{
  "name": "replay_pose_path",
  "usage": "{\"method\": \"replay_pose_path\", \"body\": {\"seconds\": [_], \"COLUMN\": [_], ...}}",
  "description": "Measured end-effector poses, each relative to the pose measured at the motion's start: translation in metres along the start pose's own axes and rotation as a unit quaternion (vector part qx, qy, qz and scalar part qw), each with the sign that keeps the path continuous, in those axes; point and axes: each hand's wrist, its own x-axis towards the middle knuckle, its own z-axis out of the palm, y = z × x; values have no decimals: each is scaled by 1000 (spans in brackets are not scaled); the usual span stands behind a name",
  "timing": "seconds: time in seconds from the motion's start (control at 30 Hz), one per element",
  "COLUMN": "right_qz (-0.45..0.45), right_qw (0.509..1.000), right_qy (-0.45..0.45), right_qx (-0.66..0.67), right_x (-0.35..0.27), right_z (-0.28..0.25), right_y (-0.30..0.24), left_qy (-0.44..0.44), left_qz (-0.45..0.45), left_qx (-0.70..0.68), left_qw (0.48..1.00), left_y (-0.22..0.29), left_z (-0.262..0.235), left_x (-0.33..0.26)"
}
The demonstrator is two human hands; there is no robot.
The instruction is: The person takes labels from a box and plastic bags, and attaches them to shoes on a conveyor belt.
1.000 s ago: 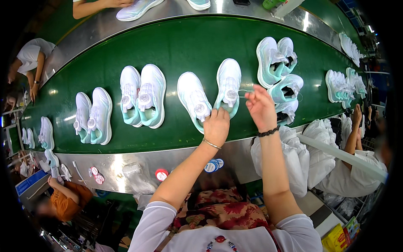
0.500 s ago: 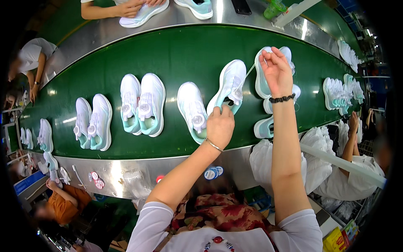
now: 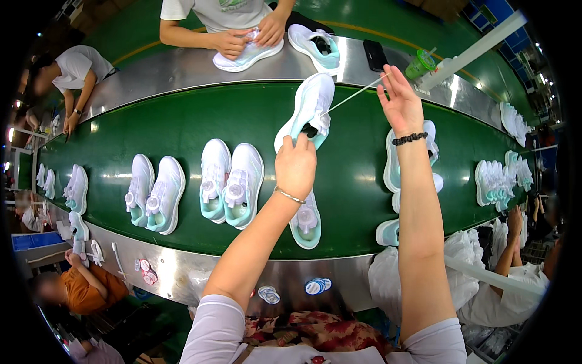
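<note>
My left hand (image 3: 296,165) grips a white and mint sneaker (image 3: 314,100) by its heel collar, holding it tilted over the green belt. From the sneaker's throat a thin pale cord (image 3: 356,94) runs taut up to the right. Its far end is at the fingertips of my right hand (image 3: 402,109), which is raised with the palm partly turned up. Below my left wrist a second sneaker (image 3: 307,225) with a clear round dial lies on the belt, partly covered by my hand and forearm.
The green belt (image 3: 351,200) carries a pair of sneakers (image 3: 244,185) to the left and stacked sneakers (image 3: 393,161) beside my right forearm. Across the belt, a person's hands (image 3: 242,42) work on another shoe. A phone (image 3: 374,56) and green cup (image 3: 421,64) stand on the far metal edge.
The sneaker in my left hand has moved away from me and left, off its mate. My right hand has drawn the cord out longer and straighter. The view has shifted.
</note>
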Motion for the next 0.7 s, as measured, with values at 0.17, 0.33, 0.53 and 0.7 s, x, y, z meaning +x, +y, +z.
{"method": "replay_pose_path", "body": {"seconds": [0.17,0.33,0.53,0.7], "right_qz": [-23,-88,-157,-220], "right_qw": [998,967,779,749], "right_qy": [24,47,-274,-177], "right_qx": [-56,-233,-542,-599], "right_x": [-2,-24,-96,-135], "right_z": [-8,-14,20,59], "right_y": [4,9,37,39], "left_qy": [-44,-19,-14,-11], "left_qz": [-18,2,57,67], "left_qx": [8,0,17,27], "left_qw": [999,1000,998,997], "left_y": [-12,-14,1,8], "left_z": [-16,-38,-62,-77], "left_x": [-10,-23,-37,-47]}}
